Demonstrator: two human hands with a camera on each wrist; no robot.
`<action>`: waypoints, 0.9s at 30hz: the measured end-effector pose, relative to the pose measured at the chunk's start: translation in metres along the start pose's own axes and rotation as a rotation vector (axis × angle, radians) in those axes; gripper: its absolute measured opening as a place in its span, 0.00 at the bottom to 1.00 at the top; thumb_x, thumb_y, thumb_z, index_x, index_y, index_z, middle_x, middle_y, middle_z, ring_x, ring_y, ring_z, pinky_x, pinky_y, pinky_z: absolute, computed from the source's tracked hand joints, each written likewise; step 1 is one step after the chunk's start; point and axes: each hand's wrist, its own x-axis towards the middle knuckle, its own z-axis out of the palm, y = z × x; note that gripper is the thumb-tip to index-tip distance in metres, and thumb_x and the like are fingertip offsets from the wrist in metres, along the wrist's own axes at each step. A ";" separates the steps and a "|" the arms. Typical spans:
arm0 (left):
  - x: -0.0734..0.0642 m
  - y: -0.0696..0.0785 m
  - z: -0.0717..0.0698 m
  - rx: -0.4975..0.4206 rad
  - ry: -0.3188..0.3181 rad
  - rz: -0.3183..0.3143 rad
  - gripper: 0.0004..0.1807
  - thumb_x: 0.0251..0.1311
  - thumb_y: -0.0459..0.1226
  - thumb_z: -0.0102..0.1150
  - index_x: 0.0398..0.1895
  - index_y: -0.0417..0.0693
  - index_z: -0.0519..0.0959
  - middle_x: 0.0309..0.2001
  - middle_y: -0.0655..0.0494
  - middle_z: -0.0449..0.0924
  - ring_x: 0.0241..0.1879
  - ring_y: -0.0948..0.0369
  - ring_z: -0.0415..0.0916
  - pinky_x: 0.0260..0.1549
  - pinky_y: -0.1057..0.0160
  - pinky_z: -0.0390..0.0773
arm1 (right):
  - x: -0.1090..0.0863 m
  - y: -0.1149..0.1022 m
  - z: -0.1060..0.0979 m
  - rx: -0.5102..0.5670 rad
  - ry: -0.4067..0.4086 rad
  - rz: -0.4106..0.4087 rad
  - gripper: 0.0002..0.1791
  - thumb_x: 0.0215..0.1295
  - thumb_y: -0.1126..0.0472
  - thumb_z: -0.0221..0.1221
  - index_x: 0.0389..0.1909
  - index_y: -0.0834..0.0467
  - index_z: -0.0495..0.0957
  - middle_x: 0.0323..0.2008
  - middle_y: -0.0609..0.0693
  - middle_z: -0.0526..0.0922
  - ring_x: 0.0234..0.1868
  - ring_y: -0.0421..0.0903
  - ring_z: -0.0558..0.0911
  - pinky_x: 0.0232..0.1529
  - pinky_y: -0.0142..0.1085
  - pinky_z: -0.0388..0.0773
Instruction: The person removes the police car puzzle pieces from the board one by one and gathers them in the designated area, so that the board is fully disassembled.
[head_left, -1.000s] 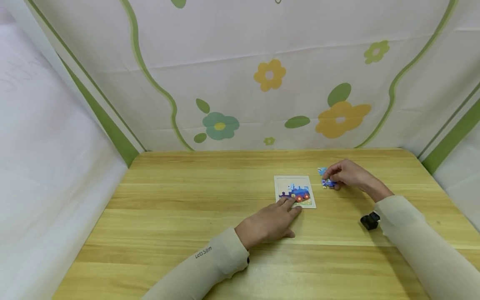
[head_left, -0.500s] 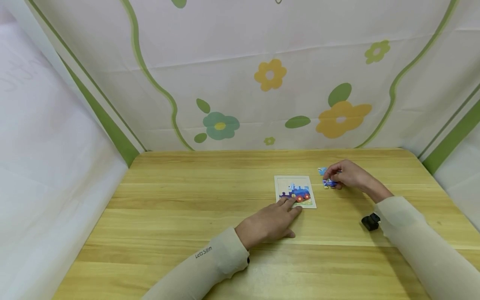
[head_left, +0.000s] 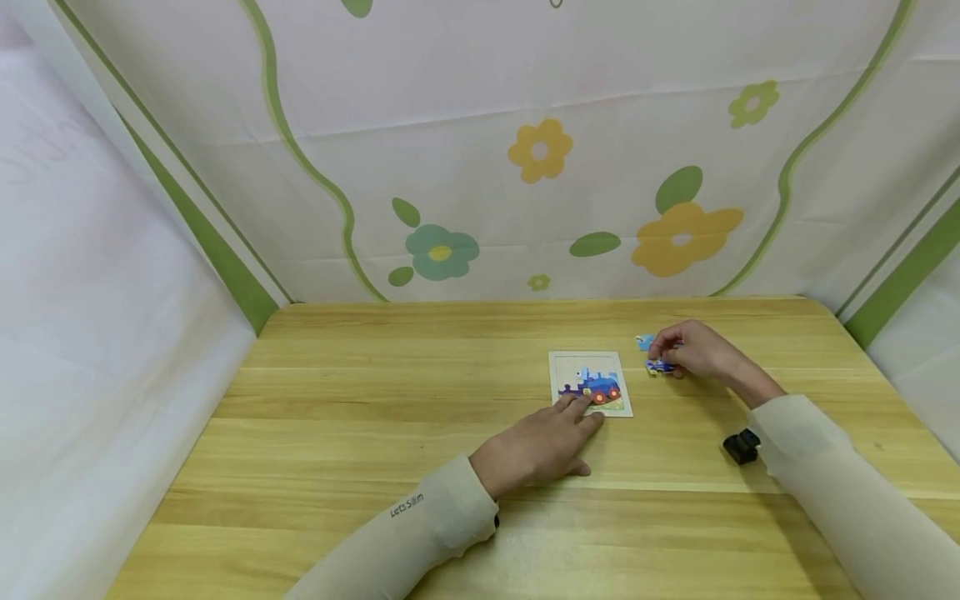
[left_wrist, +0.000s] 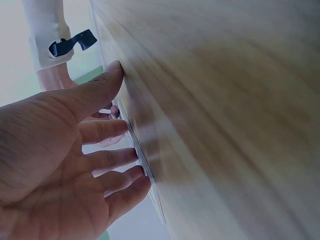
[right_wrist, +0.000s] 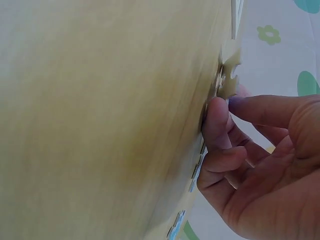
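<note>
A white-framed jigsaw puzzle tray lies on the table, with a blue train picture with red wheels partly filled in along its lower part. My left hand rests on the tray's near edge, fingers extended over the picture. To the right of the tray, my right hand pinches a blue and purple jigsaw piece between thumb and finger. In the right wrist view that jigsaw piece is tipped up from the table, its pale back showing. Other pieces lie under and behind the right hand, partly hidden by it.
A light blue jigsaw piece lies just beyond the right fingertips. Loose pieces show flat on the wooden table in the right wrist view. A white flowered cloth stands behind the table's far edge.
The jigsaw piece in my right hand has shifted slightly and now looks tilted up rather than flat. The left hand and the tray have stayed in place.
</note>
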 end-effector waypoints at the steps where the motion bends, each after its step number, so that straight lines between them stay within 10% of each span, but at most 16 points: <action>1: 0.000 0.000 0.000 0.002 0.000 0.001 0.41 0.73 0.57 0.57 0.83 0.55 0.59 0.85 0.51 0.50 0.83 0.53 0.53 0.79 0.62 0.61 | 0.000 0.000 0.000 -0.005 0.001 -0.001 0.12 0.75 0.74 0.50 0.42 0.69 0.84 0.51 0.69 0.83 0.28 0.46 0.78 0.27 0.38 0.80; 27: -0.001 0.000 0.000 -0.010 0.000 0.004 0.41 0.73 0.57 0.57 0.83 0.55 0.58 0.85 0.52 0.49 0.84 0.53 0.52 0.79 0.61 0.61 | -0.002 0.002 0.002 -0.016 0.004 0.000 0.06 0.73 0.74 0.54 0.39 0.70 0.80 0.35 0.57 0.81 0.28 0.44 0.76 0.27 0.35 0.78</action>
